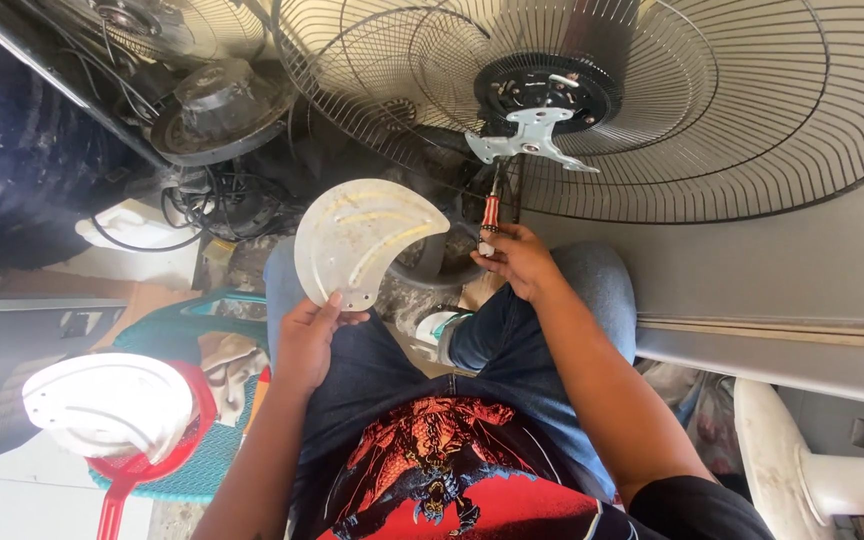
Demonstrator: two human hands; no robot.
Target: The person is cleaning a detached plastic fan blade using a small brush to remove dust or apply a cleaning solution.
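Left hand (pixel 307 335) is pinching a pale metal fan blade (pixel 364 240) by its narrow end, holding it up over the knees. Right hand (pixel 514 258) is gripping a red-handled screwdriver (pixel 490 212), tip pointing up at the blade bracket (pixel 532 135) on the fan motor (pixel 544 95) inside the wire guard (pixel 752 110). Two more blades are lying on a red stool (pixel 122 470). Risk: the blade, pinched only at one end, is likely tipping or slipping; the screwdriver may be skating off its screw.
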